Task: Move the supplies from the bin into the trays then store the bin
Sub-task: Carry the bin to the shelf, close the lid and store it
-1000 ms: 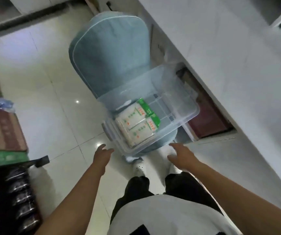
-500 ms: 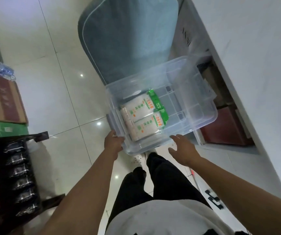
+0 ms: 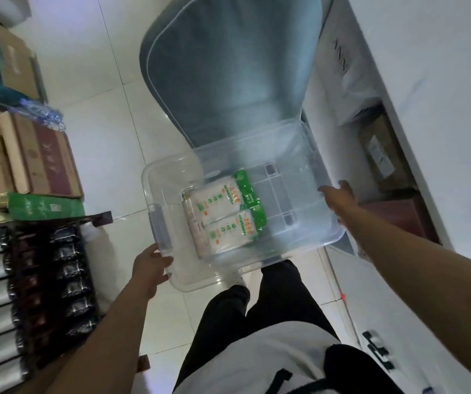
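Note:
A clear plastic bin hangs in front of me, off the blue-grey chair behind it. Two white packs with green ends lie side by side on its floor, toward the left. My left hand grips the bin's near left corner, fingers curled under the rim. My right hand holds the right rim, with the fingers over the edge.
A white counter runs along the right, with boxes in the opening beneath it. Cardboard boxes and a green box stand on the left. A dark rack of silver packs fills the lower left. My legs are below the bin.
Both hands reached the bin and took hold of it. The bin came off the chair seat toward me and turned, and my right hand moved from the near edge to the right rim.

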A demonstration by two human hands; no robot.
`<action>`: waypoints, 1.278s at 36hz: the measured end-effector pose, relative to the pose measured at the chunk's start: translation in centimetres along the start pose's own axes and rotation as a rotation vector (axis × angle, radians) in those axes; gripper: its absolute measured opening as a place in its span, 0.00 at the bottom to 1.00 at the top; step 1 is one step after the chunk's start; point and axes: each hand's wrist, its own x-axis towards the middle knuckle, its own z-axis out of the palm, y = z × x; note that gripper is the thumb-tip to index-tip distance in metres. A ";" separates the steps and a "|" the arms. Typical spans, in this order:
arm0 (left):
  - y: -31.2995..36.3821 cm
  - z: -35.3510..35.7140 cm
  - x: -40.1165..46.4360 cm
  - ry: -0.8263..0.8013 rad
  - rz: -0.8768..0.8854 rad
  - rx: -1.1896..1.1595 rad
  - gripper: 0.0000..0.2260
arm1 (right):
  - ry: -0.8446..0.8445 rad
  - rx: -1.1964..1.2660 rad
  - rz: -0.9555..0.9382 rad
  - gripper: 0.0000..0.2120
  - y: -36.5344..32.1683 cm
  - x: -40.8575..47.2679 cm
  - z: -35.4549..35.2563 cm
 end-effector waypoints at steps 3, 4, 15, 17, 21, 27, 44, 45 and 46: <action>-0.1 -2.0 0.5 0.037 -0.005 0.031 0.25 | -0.219 0.091 0.106 0.22 0.0 0.3 0.4; -0.1 -2.5 0.7 0.037 -0.004 0.043 0.25 | -0.250 0.074 0.101 0.22 0.1 0.3 0.5; 0.8 -7.5 4.7 -0.102 0.094 0.249 0.24 | -0.194 0.240 0.106 0.20 7.6 -8.1 1.6; 0.9 -8.2 5.4 -0.171 0.130 0.318 0.23 | -0.106 0.310 0.118 0.18 11.0 -11.6 2.3; 1.1 -9.0 5.4 -0.310 0.199 0.504 0.21 | 0.044 0.546 0.207 0.11 18.8 -19.9 3.8; 1.1 -6.4 2.1 -0.503 0.317 0.878 0.19 | 0.155 0.883 0.333 0.07 31.2 -31.2 6.1; -24.2 15.3 -24.8 -0.868 0.765 1.964 0.15 | 0.647 1.567 0.674 0.22 65.5 -60.8 15.2; -26.8 16.3 -27.1 -0.878 0.812 2.019 0.14 | 0.689 1.612 0.685 0.23 66.9 -62.1 15.8; -29.5 17.2 -29.4 -0.883 0.863 2.071 0.13 | 0.733 1.657 0.694 0.23 68.3 -63.5 16.3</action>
